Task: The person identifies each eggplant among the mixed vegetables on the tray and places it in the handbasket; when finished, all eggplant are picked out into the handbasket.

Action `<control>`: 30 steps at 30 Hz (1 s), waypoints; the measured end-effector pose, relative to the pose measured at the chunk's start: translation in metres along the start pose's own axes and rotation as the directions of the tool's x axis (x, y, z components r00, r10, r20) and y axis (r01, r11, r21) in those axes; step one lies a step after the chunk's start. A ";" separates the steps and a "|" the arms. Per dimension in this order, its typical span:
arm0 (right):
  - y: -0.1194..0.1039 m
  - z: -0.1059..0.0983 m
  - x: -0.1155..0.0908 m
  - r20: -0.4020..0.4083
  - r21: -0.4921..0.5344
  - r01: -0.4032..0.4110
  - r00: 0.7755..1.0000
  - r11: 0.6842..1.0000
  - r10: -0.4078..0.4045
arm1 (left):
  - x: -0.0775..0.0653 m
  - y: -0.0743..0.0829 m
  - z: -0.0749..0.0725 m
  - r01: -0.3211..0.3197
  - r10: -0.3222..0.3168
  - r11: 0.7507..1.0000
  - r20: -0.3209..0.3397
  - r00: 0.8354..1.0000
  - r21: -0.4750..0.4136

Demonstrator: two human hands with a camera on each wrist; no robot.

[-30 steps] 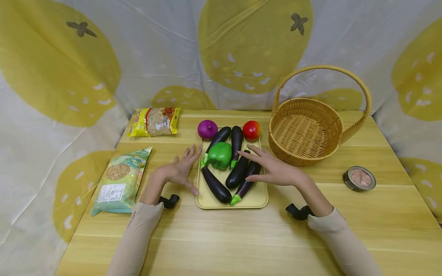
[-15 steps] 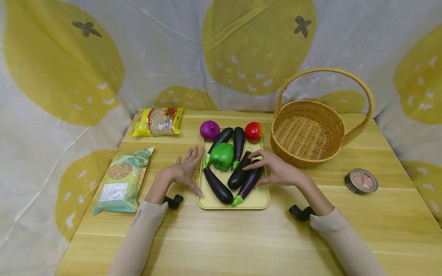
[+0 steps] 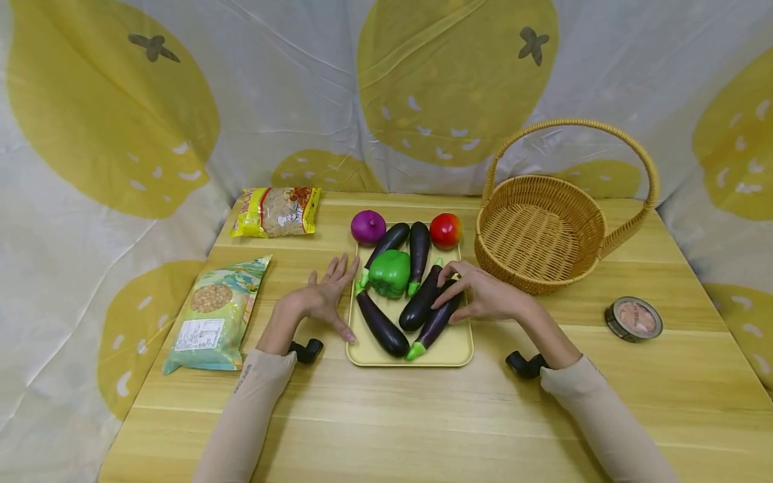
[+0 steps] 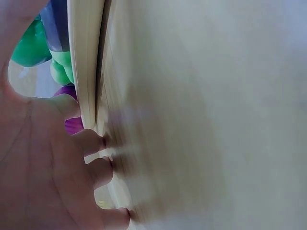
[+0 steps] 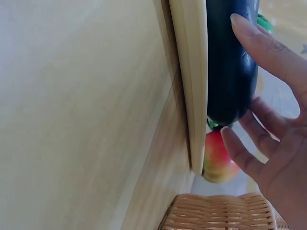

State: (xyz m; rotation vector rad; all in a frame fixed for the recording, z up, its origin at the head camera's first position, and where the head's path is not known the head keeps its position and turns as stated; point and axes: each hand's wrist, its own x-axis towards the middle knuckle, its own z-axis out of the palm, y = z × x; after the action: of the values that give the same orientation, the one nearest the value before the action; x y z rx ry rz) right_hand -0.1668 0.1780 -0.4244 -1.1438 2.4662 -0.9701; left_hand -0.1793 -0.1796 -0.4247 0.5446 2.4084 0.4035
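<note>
A cream tray (image 3: pixel 449 352) holds several eggplants and a green bell pepper (image 3: pixel 389 274). My right hand (image 3: pixel 490 295) grips the rightmost eggplant (image 3: pixel 433 329) on the tray. In the right wrist view, the thumb (image 5: pixel 268 50) lies along this dark eggplant (image 5: pixel 228 72) and the other fingers curl at its rounded end. Just left of it lies another eggplant (image 3: pixel 417 308). My left hand (image 3: pixel 320 300) is spread at the tray's left edge, holding nothing. Its fingertips (image 4: pixel 122 215) come down to the tabletop in the left wrist view, beside the tray wall (image 4: pixel 82 52).
A purple onion (image 3: pixel 368 228) and a red-yellow round fruit (image 3: pixel 445 231) sit by the tray's back corners. A wicker basket (image 3: pixel 513 276) with a tall handle stands at back right, a tin can (image 3: pixel 634 320) nearer. Two food bags (image 3: pixel 284 213) lie left.
My right hand has come down from above the eggplants and its fingers have closed round the rightmost one. My left hand stays at the tray's left edge. The view has shifted slightly.
</note>
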 end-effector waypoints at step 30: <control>-0.006 -0.016 -0.008 0.081 -0.023 -0.020 0.996 1.000 0.022 | 0.001 -0.001 0.000 -0.008 0.007 1.000 -0.010 1.000 -0.007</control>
State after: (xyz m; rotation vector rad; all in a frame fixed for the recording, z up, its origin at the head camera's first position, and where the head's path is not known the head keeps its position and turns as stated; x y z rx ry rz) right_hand -0.1655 0.1887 -0.4089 -1.1384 2.4253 -0.8746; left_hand -0.1803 -0.1805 -0.4257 0.5497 2.4143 0.4193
